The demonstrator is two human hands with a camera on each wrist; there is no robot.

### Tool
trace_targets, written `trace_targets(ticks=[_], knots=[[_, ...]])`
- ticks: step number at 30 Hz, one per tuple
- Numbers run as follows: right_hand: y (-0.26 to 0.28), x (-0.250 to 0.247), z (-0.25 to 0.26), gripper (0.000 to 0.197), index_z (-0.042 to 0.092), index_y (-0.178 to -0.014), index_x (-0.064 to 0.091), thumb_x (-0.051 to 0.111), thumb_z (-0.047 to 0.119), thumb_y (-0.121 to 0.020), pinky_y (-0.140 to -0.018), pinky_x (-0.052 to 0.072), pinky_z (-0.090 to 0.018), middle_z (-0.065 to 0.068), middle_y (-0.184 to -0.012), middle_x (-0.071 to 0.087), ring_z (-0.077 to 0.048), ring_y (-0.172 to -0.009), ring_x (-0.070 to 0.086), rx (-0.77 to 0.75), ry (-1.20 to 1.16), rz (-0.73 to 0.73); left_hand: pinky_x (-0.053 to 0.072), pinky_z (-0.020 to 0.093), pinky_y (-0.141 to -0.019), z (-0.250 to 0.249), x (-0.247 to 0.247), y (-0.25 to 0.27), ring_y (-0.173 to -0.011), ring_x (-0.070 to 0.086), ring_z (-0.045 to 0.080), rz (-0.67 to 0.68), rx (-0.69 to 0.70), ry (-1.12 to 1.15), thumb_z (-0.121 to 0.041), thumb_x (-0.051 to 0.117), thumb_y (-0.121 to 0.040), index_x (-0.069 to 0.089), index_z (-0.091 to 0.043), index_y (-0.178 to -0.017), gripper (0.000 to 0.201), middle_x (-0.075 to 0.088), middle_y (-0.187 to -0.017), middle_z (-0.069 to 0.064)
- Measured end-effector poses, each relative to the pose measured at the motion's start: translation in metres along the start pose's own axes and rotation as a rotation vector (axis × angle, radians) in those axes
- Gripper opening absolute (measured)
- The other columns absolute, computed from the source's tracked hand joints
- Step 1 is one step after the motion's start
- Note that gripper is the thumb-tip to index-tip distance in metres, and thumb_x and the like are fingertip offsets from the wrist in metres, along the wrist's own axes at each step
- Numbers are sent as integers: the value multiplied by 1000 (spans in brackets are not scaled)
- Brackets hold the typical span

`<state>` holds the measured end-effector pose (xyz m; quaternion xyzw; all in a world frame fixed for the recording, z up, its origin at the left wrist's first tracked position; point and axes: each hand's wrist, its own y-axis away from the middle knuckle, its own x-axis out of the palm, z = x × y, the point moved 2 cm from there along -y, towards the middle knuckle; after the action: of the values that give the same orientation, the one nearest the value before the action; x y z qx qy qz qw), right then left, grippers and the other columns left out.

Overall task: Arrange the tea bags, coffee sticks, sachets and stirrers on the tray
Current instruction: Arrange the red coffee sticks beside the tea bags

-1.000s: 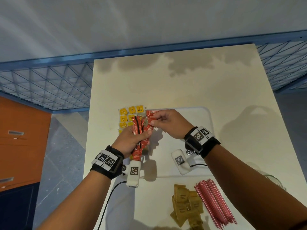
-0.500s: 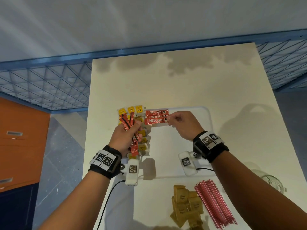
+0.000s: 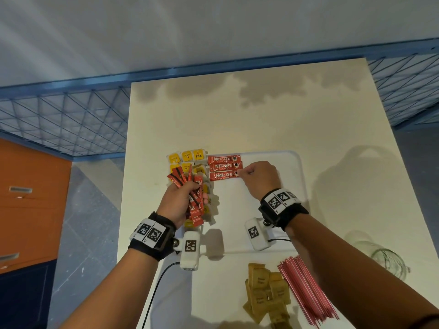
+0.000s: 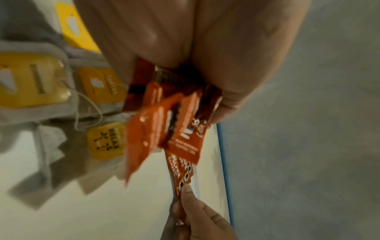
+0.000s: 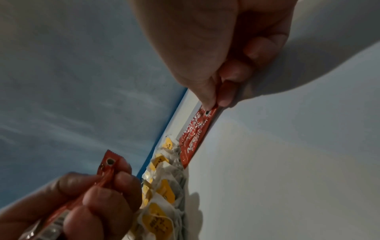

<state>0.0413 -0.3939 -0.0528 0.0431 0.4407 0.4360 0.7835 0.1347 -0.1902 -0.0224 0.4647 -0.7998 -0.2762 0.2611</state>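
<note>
A white tray (image 3: 280, 238) lies in the middle of the table. Yellow-tagged tea bags (image 3: 186, 156) lie in rows at its left end. Three red coffee sticks lie side by side beside them; my right hand (image 3: 259, 179) pinches the right end of the nearest coffee stick (image 3: 223, 175), also seen as the pinched stick (image 5: 197, 129). My left hand (image 3: 180, 200) grips a fanned bunch of coffee sticks (image 3: 193, 198) above the tea bags, shown close as the held bunch (image 4: 174, 116). Brown sachets (image 3: 266, 293) and red stirrers (image 3: 306, 293) lie near the table's front edge.
A glass jar (image 3: 387, 260) stands at the right, near the table's edge. A blue wire fence (image 3: 64, 119) runs behind and beside the table. An orange cabinet (image 3: 26, 203) stands at the left on the floor.
My right hand took a coffee stick from the bunch in the left hand and laid it on the tray as the third in the row. The left hand drew back slightly toward me.
</note>
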Motion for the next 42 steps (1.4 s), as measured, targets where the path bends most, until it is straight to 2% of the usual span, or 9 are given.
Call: trace_targets(ticks=[5, 9, 14, 19, 24, 30, 33, 36, 42], knots=[[2, -1, 6, 51, 11, -56, 63, 65, 44, -95, -53, 48, -28, 1, -48, 55, -18, -47, 53, 18, 28, -1, 54, 48, -79, 4, -3, -3, -72, 65, 34, 51, 0, -77, -5, 62, -97, 69, -4, -104, 11, 67, -83, 23], [11, -7, 12, 33, 20, -86, 77, 60, 46, -97, -76, 57, -30, 8, -84, 75, -15, -80, 70, -28, 6, 7, 53, 52, -85, 6, -4, -4, -79, 65, 36, 86, -3, -86, -10, 68, -95, 66, 3, -114, 23, 68, -89, 26], [36, -4, 31, 51, 9, -86, 75, 56, 56, -91, -78, 56, -36, -12, -87, 74, -28, -83, 68, -245, -99, 186, 61, 38, -66, 1, 3, 1, -68, 70, 26, 37, 81, -113, -12, 68, -95, 68, -1, -108, 17, 73, -81, 14], [61, -4, 37, 23, 34, -75, 76, 68, 40, -95, -61, 45, -15, 13, -68, 69, 2, -61, 58, -290, -201, 342, 55, 35, -65, -1, 5, 2, -59, 61, 27, 66, 100, -83, -19, 70, -95, 70, -4, -102, 16, 66, -75, 18], [61, 0, 31, 27, 4, -87, 72, 64, 26, -100, -52, 38, -18, -7, -67, 62, -7, -53, 49, -267, -274, 366, 54, 32, -58, 0, 6, 3, -56, 59, 25, 71, 110, -69, -22, 70, -96, 71, -8, -99, 15, 65, -73, 18], [62, -1, 28, 24, 34, -82, 73, 65, 18, -98, -61, 44, -8, 23, -65, 69, 7, -61, 60, -245, -385, 322, 54, 32, -55, 2, 9, 6, -52, 58, 22, 44, 98, -9, -25, 69, -96, 66, -3, -103, 23, 62, -68, 14], [57, 5, 25, 7, 15, -96, 77, 72, 20, -93, -71, 56, -26, 1, -87, 76, -13, -79, 69, -200, -462, 264, 55, 35, -61, 5, 11, 6, -54, 59, 22, 51, 109, -83, -29, 71, -94, 69, -6, -103, 25, 62, -70, 15], [53, 7, 23, 22, 2, -97, 67, 76, 21, -91, -57, 49, -22, -12, -80, 73, -14, -64, 65, -124, -543, 239, 54, 35, -60, 10, 12, 7, -54, 58, 24, 84, 115, -138, -28, 72, -93, 72, -9, -100, 21, 63, -69, 15], [50, 9, 22, 27, 3, -108, 64, 74, 22, -91, -53, 46, -23, -5, -81, 78, -12, -60, 65, -44, -593, 286, 50, 43, -64, 12, 11, 5, -50, 54, 26, 88, 103, -253, -23, 73, -94, 69, -3, -99, 21, 61, -62, 13]])
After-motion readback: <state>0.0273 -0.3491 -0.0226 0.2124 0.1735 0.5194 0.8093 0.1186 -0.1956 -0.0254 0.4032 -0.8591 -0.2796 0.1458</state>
